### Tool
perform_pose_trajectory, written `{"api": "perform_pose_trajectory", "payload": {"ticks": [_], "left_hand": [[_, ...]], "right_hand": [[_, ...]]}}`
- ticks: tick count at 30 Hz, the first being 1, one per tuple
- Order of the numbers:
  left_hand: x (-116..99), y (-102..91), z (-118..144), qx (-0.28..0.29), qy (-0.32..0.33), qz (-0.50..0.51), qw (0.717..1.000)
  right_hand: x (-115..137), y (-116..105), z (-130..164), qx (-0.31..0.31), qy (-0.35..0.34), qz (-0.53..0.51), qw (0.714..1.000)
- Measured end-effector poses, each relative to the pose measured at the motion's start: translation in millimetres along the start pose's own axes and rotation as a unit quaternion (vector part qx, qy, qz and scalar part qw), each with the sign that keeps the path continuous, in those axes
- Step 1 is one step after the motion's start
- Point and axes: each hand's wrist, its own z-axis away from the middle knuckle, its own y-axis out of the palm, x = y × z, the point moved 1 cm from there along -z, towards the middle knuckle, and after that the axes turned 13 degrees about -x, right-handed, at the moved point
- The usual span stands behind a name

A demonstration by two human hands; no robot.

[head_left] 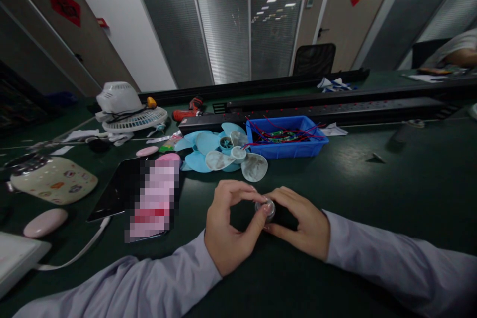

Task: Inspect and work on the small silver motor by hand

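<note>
A small round silvery part (272, 212) sits between my fingertips, low over the dark green table (357, 194); its exact kind is too small to make out. My left hand (230, 228) is closed in a pinch, thumb and fingertips on the top of the part. From the other side, my right hand (303, 221) grips its edge between thumb and fingers. Just beyond both hands lie light-blue fan blades (201, 151) and a greyish, translucent-looking fan blade (238, 155), heaped together.
Behind stands a blue bin (286, 150) with wires and small boards. A red drill (188, 110), long black rails (316, 109) and a white fan (130, 114) lie farther back. At left are a tablet (115, 189), a blurred-out pink item (152, 203) and a patterned jar (55, 179). Another person's arm (460, 52) shows far right.
</note>
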Motion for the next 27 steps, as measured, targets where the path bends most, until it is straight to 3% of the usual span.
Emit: {"api": "perform_pose_trajectory", "payload": {"ticks": [14,27], "left_hand": [[2.1,-8.3,0.3,0.057,0.012,-0.011,0.998],[2.7,1.3,-0.2,-0.027,-0.026,-0.006,0.999]], "right_hand": [[-1.6,-0.4,-0.4,0.001,0.001,-0.007,1.000],[-2.1,0.6,0.4,-0.001,0.003,-0.009,1.000]]}}
